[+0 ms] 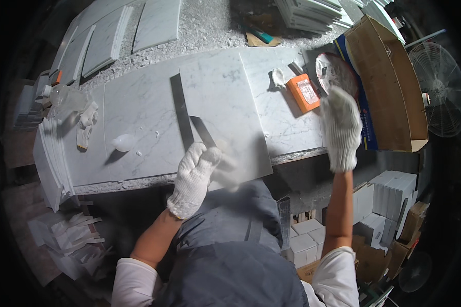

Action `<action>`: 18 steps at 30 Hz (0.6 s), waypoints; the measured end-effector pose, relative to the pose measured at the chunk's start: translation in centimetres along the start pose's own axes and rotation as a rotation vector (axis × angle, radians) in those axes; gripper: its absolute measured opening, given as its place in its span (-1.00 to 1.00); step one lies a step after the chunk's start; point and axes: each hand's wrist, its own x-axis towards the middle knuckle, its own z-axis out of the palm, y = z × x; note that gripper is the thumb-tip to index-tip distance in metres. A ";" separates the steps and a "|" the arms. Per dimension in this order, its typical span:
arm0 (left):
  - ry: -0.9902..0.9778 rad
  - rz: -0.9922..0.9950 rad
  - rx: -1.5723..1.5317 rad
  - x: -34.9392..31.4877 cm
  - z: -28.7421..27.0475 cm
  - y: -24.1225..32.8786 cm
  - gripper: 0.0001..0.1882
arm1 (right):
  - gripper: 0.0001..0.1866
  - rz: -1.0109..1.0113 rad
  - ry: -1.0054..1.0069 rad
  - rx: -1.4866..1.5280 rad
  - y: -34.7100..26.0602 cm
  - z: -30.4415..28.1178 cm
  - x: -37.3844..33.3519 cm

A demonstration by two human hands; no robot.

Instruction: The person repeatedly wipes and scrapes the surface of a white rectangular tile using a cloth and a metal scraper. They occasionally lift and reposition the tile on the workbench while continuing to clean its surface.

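My left hand (193, 179), in a white knit glove, is closed around the lower end of a dark flat metal blade (202, 130) that points up and away. It is over the near part of a grey-veined white marble slab (223, 97). A pale blur shows just right of that hand. My right hand (340, 130), gloved too, reaches to the near side of a red-rimmed bowl (337, 71) with whitish stuff in it. Its fingertips are turned away from view, so their grip is hidden. Close on its left lies an orange box (303, 93) with a pale label.
A cardboard carton (381, 82) stands right of the bowl, with a wire fan (438, 89) beyond. Spare gloves (87, 125) and a translucent white lump (122, 143) lie at left. Marble tiles (107, 43) and tile stacks (312, 15) stand farther back; white boxes (392, 197) are below right.
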 end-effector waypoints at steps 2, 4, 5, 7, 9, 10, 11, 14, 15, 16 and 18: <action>-0.044 -0.049 0.068 -0.8 -0.6 0.0 -0.65 | -0.58 -0.218 -0.021 -0.642 1.7 -1.0 3.9; -0.084 -0.114 0.113 -1.5 -1.0 0.0 -0.63 | -0.58 -0.062 -0.098 -0.788 3.5 -0.2 6.9; -0.045 -0.173 0.125 -1.9 -1.2 0.0 -0.62 | -0.57 0.017 -0.142 -0.858 4.3 0.2 8.0; -0.006 -0.223 0.101 -2.6 -1.7 0.1 -0.58 | -0.62 -0.072 -0.233 -0.915 5.2 0.8 9.5; 0.008 -0.226 0.132 -3.2 -2.2 0.1 -0.60 | -0.80 -0.133 -0.294 -0.977 5.0 0.3 10.5; 0.016 -0.240 0.145 -3.4 -2.5 0.2 -0.60 | -0.84 -0.140 -0.245 -0.967 4.4 -0.1 10.8; 0.038 -0.256 0.151 -3.5 -2.8 0.1 -0.61 | -0.82 -0.120 -0.209 -0.930 3.5 -1.1 10.8; 0.050 -0.290 0.212 -3.5 -3.2 -0.1 -0.60 | -0.78 0.125 -0.054 -0.205 -0.4 -3.4 8.2; 0.040 -0.286 0.232 -3.3 -3.3 -0.2 -0.59 | -0.75 -0.010 0.046 -0.045 -1.5 -2.9 6.4; 0.051 -0.331 0.260 -3.0 -3.3 -0.3 -0.56 | -0.71 0.069 0.017 0.114 -2.8 -2.6 3.5; 0.041 -0.328 0.255 -2.4 -3.2 -0.4 -0.58 | -0.72 0.242 -0.019 0.489 -4.6 0.3 -2.4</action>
